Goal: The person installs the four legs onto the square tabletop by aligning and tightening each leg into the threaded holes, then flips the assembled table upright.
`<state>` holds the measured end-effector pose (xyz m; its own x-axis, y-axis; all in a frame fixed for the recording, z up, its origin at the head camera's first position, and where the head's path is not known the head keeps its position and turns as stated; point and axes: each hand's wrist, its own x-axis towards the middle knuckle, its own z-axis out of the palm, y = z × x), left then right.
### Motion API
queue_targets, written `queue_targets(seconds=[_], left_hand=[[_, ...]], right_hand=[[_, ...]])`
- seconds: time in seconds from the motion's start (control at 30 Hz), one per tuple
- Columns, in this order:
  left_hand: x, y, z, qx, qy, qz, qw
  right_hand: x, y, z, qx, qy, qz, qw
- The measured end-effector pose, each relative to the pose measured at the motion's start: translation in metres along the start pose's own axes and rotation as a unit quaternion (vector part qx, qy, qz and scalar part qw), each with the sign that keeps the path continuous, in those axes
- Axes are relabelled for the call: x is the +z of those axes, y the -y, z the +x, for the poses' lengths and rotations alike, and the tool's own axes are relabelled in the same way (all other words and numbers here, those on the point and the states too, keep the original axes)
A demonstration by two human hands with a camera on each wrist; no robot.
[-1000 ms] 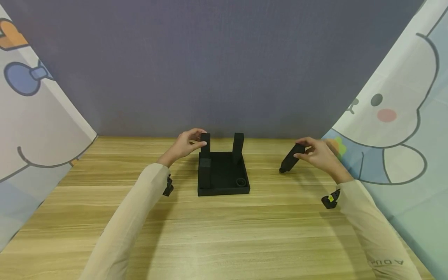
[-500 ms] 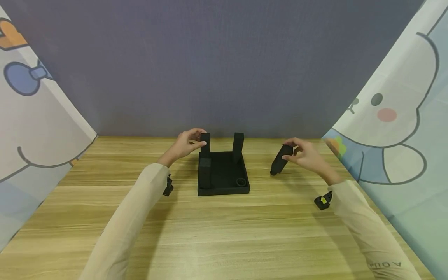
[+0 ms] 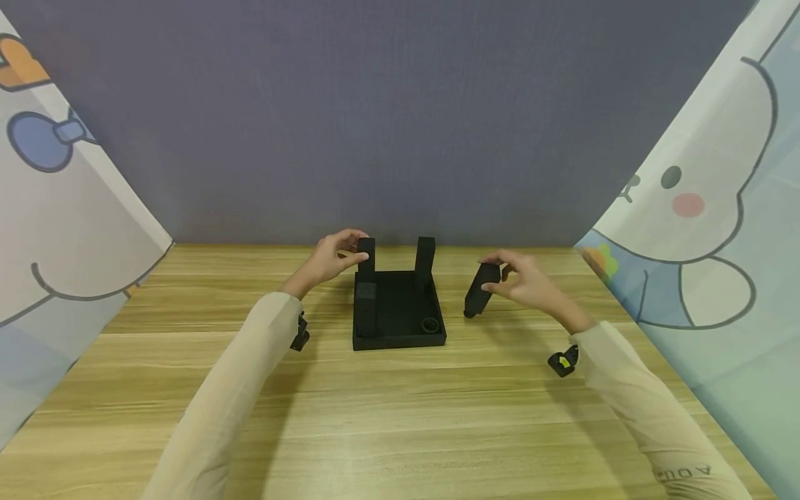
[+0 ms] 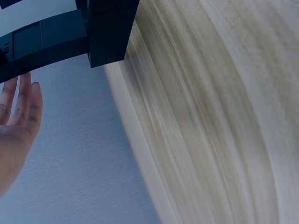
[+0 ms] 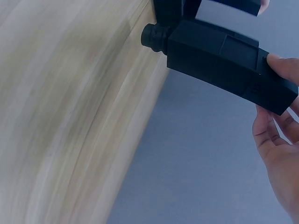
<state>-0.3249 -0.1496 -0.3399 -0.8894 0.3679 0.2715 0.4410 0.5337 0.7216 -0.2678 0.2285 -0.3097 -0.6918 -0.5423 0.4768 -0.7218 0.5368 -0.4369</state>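
A shallow black square tray (image 3: 400, 342) lies on the wooden table with black square posts standing upright at three corners. My left hand (image 3: 326, 259) holds the top of the back left post (image 3: 367, 251), thumb in front and fingers behind. The back right post (image 3: 426, 258) and front left post (image 3: 366, 310) stand untouched. A round socket (image 3: 430, 325) shows in the front right corner. To the right of the tray, my right hand (image 3: 525, 281) grips a loose black post (image 3: 480, 292) by its upper end, tilted. Its lower end is a narrow, threaded-looking round stub (image 5: 154, 37).
The wooden table (image 3: 400, 417) meets a grey upright panel (image 3: 400, 125) just behind the tray. Cloths with cartoon prints hang at the left (image 3: 69, 187) and right (image 3: 706, 208). Small black wrist cameras sit below both sleeves.
My right hand has moved left toward the tray, carrying the loose post, which now stands somewhat steeper. My left hand stays on the back left post.
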Motion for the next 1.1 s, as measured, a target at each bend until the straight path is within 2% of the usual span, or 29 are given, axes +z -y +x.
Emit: queue_targets(seconds=[0.13,0.27,0.57,0.73,1.1], left_hand=[[0.0,0.0,0.0,0.001,-0.001,0.0,1.0],[0.001,0.0,0.001,-0.003,0.0,0.0,1.0],[0.0,0.0,0.001,-0.005,0.001,-0.001,1.0],[0.0,0.0,0.0,-0.004,0.001,-0.003,1.0],[-0.001,0.001,0.001,-0.008,0.008,-0.013,0.9998]], right_hand=[[0.002,0.01,0.004,-0.026,-0.003,0.0,0.9996],[0.002,0.032,0.009,-0.043,-0.003,-0.001,0.9991],[0.011,0.024,0.019,-0.087,-0.004,-0.006,0.9962],[0.015,0.031,0.023,-0.108,0.006,0.011,0.994],[0.025,0.044,0.027,-0.123,0.029,-0.005,0.992]])
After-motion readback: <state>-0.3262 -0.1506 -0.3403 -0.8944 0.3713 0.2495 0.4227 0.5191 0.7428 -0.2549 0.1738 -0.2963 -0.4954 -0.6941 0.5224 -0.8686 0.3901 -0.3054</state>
